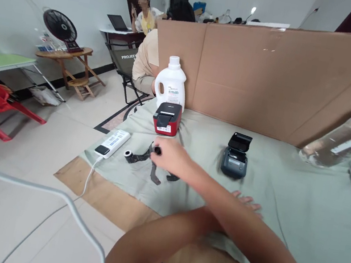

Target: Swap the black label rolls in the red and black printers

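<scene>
Ribbon [139, 157] lying slack; right hand [173, 156] pinching it near red label printer [167, 118]; left hand [247, 202] resting flat, released; untangling needing care.

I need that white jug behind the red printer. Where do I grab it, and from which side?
Probably the loop handle on the left side of the white jug, grip coming in from the left: it stands upright, the red printer blocks its front and the cardboard wall stands behind.
</scene>
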The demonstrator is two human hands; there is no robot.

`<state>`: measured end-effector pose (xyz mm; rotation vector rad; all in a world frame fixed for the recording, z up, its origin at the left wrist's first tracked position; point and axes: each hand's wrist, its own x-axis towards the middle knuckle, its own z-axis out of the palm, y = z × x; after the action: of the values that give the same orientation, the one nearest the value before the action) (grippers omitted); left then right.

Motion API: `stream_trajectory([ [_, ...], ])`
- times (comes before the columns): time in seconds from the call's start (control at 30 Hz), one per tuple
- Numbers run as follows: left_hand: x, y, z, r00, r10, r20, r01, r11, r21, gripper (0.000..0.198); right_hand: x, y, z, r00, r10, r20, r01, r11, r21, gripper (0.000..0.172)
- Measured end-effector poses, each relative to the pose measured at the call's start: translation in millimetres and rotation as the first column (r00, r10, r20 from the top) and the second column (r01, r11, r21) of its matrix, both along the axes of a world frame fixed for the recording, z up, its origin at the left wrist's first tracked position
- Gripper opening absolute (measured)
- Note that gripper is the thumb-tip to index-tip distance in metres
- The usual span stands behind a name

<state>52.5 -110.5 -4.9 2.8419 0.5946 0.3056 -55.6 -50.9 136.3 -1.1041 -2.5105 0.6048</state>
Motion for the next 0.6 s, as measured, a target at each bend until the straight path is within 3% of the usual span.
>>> stream_trajectory([
  [0.13,8.8,8.5,-9.1,0.992,-0.056,-0.117,0.055,0.998,-0.015,0.063,-60.3,-10.6,-36.2,0.947,0.073,0.311,-0.084,0.996,0.023,0.019],
  [0.23,15.4,12.3,-14.6,0.987,-0.054,-0.150,0.044,0.997,-0.068,0.064,-64.9,-11.5,-40.7,0.929,0.058,0.366,-0.076,0.996,0.037,0.022],
  [0.37,6.9,8.9,-9.6,0.993,-0.072,-0.097,0.068,0.997,-0.045,0.063,-25.8,8.7,-22.4,0.960,-0.144,0.242,0.110,0.983,0.150,0.039],
  [0.47,-2.5,3.4,1.2,0.997,-0.060,-0.059,0.058,0.998,-0.028,0.060,13.3,37.2,-18.1,0.903,-0.322,0.284,0.302,0.947,0.112,0.035],
  [0.6,0.0,0.7,7.6,0.998,-0.034,-0.046,0.031,0.998,-0.058,0.064,52.1,61.2,-40.3,0.917,-0.222,0.332,0.266,0.960,-0.092,0.014],
])
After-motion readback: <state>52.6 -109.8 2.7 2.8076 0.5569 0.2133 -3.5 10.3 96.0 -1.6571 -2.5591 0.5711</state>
